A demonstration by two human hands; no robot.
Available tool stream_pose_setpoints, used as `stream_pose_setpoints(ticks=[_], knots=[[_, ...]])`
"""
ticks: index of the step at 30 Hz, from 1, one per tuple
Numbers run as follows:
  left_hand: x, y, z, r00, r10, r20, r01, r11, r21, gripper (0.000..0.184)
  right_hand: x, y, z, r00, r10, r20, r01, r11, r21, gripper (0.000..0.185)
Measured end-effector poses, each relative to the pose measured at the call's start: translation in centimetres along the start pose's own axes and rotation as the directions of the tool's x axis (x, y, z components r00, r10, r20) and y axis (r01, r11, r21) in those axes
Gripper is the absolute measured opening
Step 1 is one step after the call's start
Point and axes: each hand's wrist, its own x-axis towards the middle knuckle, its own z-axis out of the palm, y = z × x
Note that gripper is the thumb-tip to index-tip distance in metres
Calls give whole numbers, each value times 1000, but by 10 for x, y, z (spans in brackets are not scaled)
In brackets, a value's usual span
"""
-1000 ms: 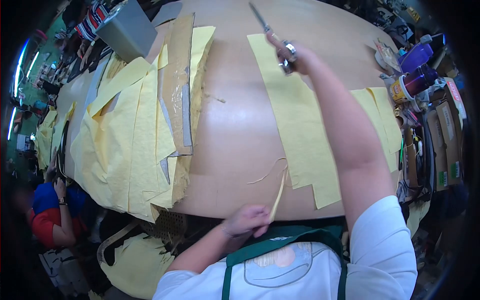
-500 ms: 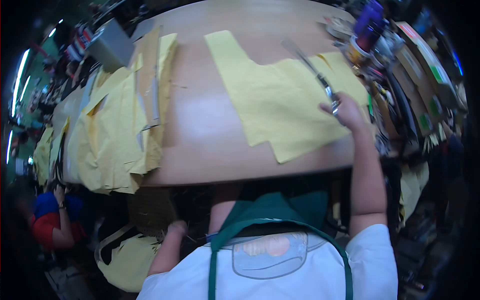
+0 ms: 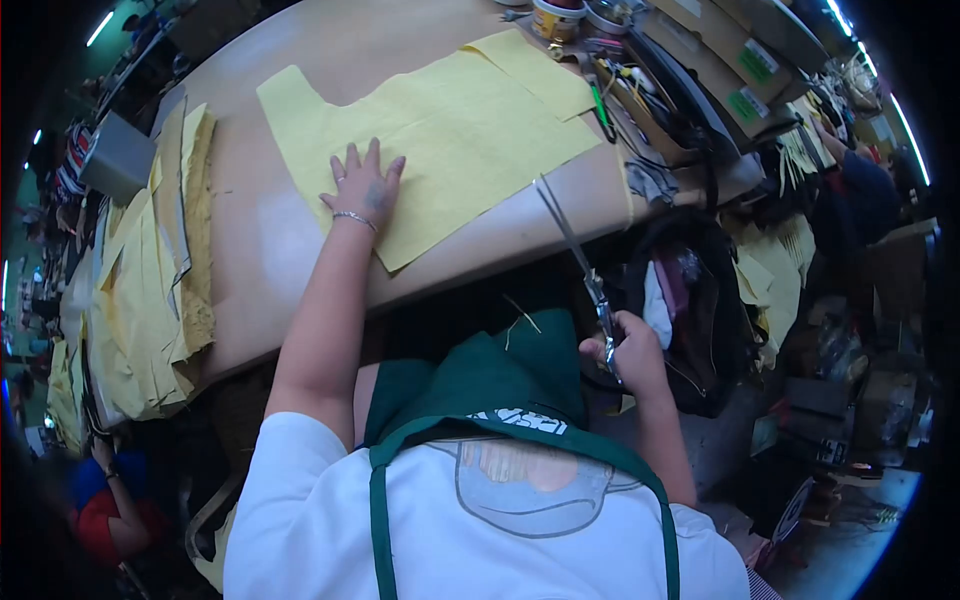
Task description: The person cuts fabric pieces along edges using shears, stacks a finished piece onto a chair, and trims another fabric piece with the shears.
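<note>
White letters (image 3: 530, 419) on the green apron (image 3: 470, 370) are too bent to read; green tags (image 3: 745, 104) on the boxes (image 3: 700, 65) look too small. The left hand (image 3: 365, 188) lies flat, fingers wide, gripping nothing, on the yellow cloth (image 3: 460, 130). The right hand's (image 3: 632, 352) fingers curl around the scissors (image 3: 597, 290), hiding part. Bare table (image 3: 245, 230) shows left of the cloth.

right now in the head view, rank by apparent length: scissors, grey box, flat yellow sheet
1. Flat yellow sheet, under the left hand
2. Scissors, in the right hand
3. Grey box, farther away
</note>
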Motion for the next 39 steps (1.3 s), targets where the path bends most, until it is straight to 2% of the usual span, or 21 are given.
stream_pose_setpoints(ticks=[3,6,13,17,21,23,25,26,28,30,32,34,36,37,39], knots=[[4,0,7,999,-19,29,15,991,134,62,-8,22,6,999,41,33,-42,999,27,57],[4,-9,9,1000,-4,26,1,993,114,63,-8,34,13,996,69,61,-72,997,40,56],[-7,-24,11,1000,18,-20,-15,988,151,62,6,33,16,988,101,113,-95,994,-62,55],[-25,-60,3,1000,22,3,-22,980,197,62,5,32,16,990,75,122,-76,997,-1,53],[-65,-148,-27,994,78,74,-94,964,250,59,-4,33,12,971,126,205,-146,986,86,55],[-76,-164,-37,993,81,87,-105,944,312,55,-6,34,13,960,133,247,-146,989,36,56],[-86,-159,-51,997,41,70,-67,901,429,52,-6,34,16,951,135,278,-144,990,11,54],[-83,-158,-43,979,205,7,-195,920,340,50,-5,33,18,949,136,284,-145,989,12,51],[-64,-139,-13,854,495,-162,-467,865,183,47,-3,29,19,947,137,290,-142,990,-2,49],[-58,-68,-4,749,638,-179,-626,770,127,35,-2,23,15,949,143,282,-136,990,-41,50],[-34,-12,9,653,755,-62,-756,654,-7,25,-4,22,13,953,144,267,-126,988,-84,57],[-11,34,24,620,777,-111,-783,620,-36,20,-6,21,14,955,158,252,-138,986,-96,63],[18,60,29,661,746,-83,-749,663,-6,21,-8,15,14,952,179,248,-156,982,-110,64],[32,70,31,681,729,-66,-730,683,9,21,-9,17,16,948,188,256,-180,982,-54,63],[62,75,37,674,732,-96,-732,680,44,21,-10,18,19,943,190,275,-188,982,-32,62]])
